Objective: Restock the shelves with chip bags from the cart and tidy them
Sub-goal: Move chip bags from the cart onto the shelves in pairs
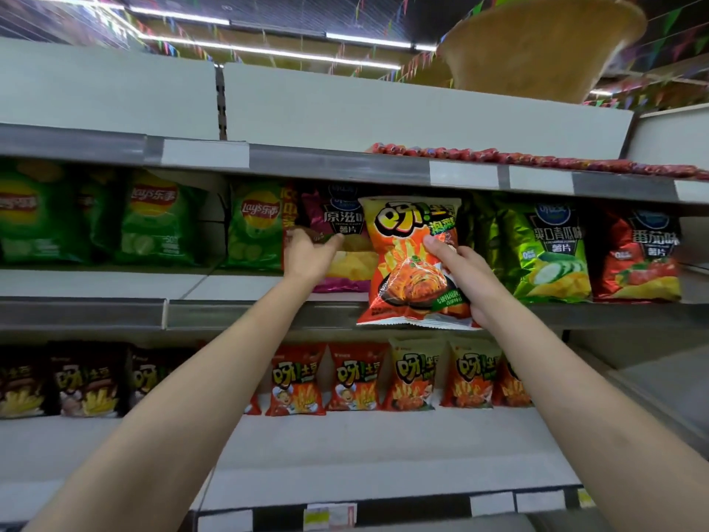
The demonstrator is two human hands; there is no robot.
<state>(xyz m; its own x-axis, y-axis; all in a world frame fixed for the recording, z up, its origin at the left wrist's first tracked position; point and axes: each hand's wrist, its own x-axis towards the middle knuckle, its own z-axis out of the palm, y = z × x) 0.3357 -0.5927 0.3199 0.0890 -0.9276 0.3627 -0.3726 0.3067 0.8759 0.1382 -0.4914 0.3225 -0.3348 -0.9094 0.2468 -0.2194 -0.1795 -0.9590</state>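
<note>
One bag in hand, shelves partly filled

The right hand grips an orange chip bag before the middle shelf; the left hand holds a purple bag standing there. Gaps remain.

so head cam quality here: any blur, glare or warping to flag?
Head view: strong wide-angle warp, the shelf edges bow; the left Lay's bags and frame corners are soft; ceiling strip lights blow out; glare on the foil green cucumber bag; the orange bag in the right hand reads sharp.
</note>
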